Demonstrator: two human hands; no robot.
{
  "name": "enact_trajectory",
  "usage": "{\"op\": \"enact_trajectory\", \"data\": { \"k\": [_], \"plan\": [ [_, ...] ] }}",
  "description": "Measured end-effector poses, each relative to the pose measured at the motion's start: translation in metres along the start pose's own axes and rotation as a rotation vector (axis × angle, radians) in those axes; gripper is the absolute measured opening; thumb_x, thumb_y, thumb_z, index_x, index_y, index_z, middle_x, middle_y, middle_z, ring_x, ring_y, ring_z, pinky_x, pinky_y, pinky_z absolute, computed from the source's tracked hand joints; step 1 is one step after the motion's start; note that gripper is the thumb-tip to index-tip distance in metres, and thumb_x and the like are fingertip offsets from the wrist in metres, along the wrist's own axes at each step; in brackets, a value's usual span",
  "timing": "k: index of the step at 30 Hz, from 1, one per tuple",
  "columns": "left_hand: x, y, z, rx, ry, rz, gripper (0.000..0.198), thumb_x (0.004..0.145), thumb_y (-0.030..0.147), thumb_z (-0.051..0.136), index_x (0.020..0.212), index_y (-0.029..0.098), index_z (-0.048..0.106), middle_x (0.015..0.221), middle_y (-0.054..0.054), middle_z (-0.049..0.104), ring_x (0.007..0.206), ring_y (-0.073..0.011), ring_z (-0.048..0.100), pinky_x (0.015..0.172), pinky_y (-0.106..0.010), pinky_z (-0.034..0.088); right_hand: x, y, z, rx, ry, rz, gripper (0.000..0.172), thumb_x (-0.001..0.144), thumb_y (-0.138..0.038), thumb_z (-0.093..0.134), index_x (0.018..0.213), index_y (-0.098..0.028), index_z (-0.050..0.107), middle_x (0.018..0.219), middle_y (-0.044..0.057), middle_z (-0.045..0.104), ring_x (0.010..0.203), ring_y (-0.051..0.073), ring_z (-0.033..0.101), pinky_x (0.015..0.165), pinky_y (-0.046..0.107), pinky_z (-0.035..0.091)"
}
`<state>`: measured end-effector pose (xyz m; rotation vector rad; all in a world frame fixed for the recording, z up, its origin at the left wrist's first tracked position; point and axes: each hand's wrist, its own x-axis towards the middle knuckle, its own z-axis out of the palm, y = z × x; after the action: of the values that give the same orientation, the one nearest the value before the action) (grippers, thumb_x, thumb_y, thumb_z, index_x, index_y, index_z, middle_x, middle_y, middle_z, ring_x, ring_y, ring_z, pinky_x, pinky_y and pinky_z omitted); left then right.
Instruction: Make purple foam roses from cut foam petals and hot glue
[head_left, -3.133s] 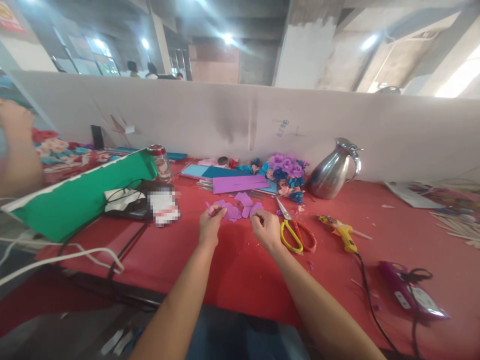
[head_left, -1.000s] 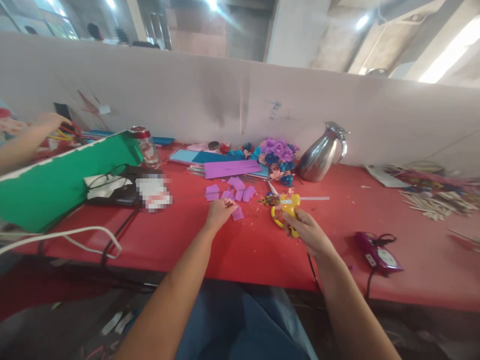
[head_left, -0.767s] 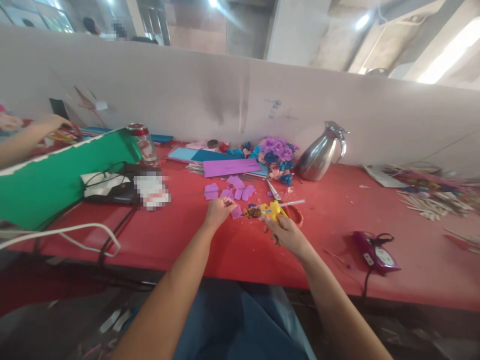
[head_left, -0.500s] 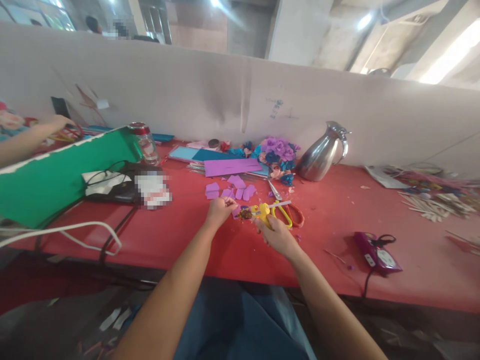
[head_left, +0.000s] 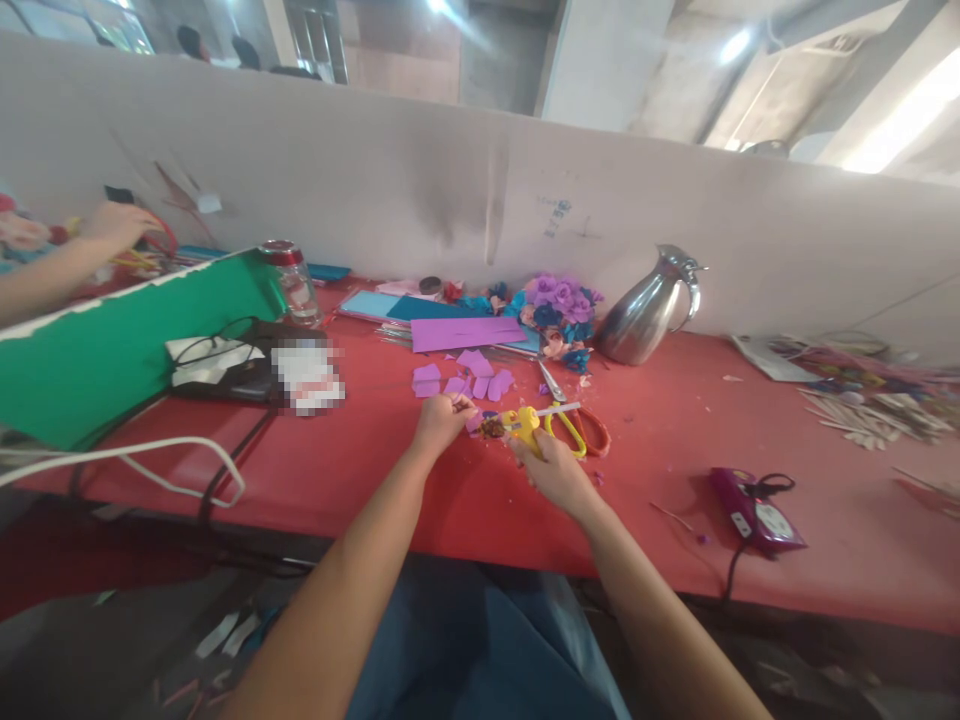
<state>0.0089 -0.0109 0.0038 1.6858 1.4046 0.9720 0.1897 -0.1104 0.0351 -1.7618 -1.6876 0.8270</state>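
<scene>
The left hand (head_left: 442,418) is closed in a pinch on a small purple piece (head_left: 459,402) just above the red desk (head_left: 360,470); the piece is too small to make out its shape. The right hand (head_left: 553,468) is wrapped around the handle of a yellow glue gun (head_left: 525,424). The gun lies roughly level with its dark tip pointing left, so the tip sits just beside the left fingers and the pinched piece. A glue stick juts from the back of the gun toward the right. The two hands are near each other but not touching. Just behind the gun lie scissors (head_left: 579,432) with yellow and orange handles, flat on the desk. Loose purple paper cut-outs (head_left: 457,378) are scattered just beyond the left hand, and behind them lies a long purple sheet (head_left: 466,332) on top of blue sheets. Farther back, a cluster of paper flowers (head_left: 562,308) sits by the partition wall, with a steel jug (head_left: 646,312) upright beside it. To the right, well apart from the hands, a purple device (head_left: 757,498) with a black cord rests on the desk. On the left stand a glass jar (head_left: 294,284) and a green board (head_left: 127,345), and a co-worker's hand (head_left: 120,222) shows beyond the board.
</scene>
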Motion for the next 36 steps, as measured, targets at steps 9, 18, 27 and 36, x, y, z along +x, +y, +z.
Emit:
{"op": "enact_trajectory", "data": {
  "k": [9, 18, 27, 36],
  "plan": [
    [0.002, -0.004, 0.001, 0.012, 0.000, 0.003, 0.014, 0.064, 0.026, 0.057, 0.066, 0.017, 0.067, 0.067, -0.001, 0.068, 0.066, -0.0164, 0.060, 0.062, -0.025, 0.041, 0.003, 0.003, -0.005, -0.062, 0.042, 0.042, 0.032, 0.086, -0.049, 0.046, 0.069, -0.023, 0.045, 0.055, 0.000, 0.054, 0.052, 0.016, 0.054, 0.050, 0.025, 0.034],
    [0.001, -0.003, 0.000, 0.028, -0.005, 0.011, 0.012, 0.065, 0.027, 0.058, 0.064, 0.018, 0.065, 0.066, -0.001, 0.068, 0.064, -0.0161, 0.060, 0.065, -0.026, 0.042, 0.003, 0.012, -0.008, -0.060, 0.071, 0.032, 0.031, 0.086, -0.049, 0.047, 0.068, -0.024, 0.045, 0.054, 0.000, 0.054, 0.053, 0.017, 0.055, 0.050, 0.025, 0.033],
    [0.002, -0.006, 0.001, 0.005, -0.006, 0.024, 0.015, 0.065, 0.030, 0.057, 0.066, 0.018, 0.066, 0.064, -0.001, 0.066, 0.063, -0.0159, 0.058, 0.062, -0.026, 0.041, 0.000, 0.010, -0.011, -0.083, 0.066, 0.033, 0.029, 0.086, -0.048, 0.045, 0.071, -0.024, 0.044, 0.057, 0.001, 0.054, 0.053, 0.019, 0.056, 0.051, 0.027, 0.035],
    [0.001, -0.004, 0.000, 0.025, -0.011, 0.023, 0.018, 0.065, 0.032, 0.056, 0.066, 0.017, 0.065, 0.064, -0.001, 0.065, 0.062, -0.0158, 0.057, 0.061, -0.027, 0.040, -0.002, 0.007, -0.012, -0.117, 0.068, 0.015, 0.029, 0.088, -0.047, 0.044, 0.081, -0.020, 0.053, 0.064, 0.004, 0.060, 0.059, 0.019, 0.059, 0.053, 0.026, 0.034]
  ]
}}
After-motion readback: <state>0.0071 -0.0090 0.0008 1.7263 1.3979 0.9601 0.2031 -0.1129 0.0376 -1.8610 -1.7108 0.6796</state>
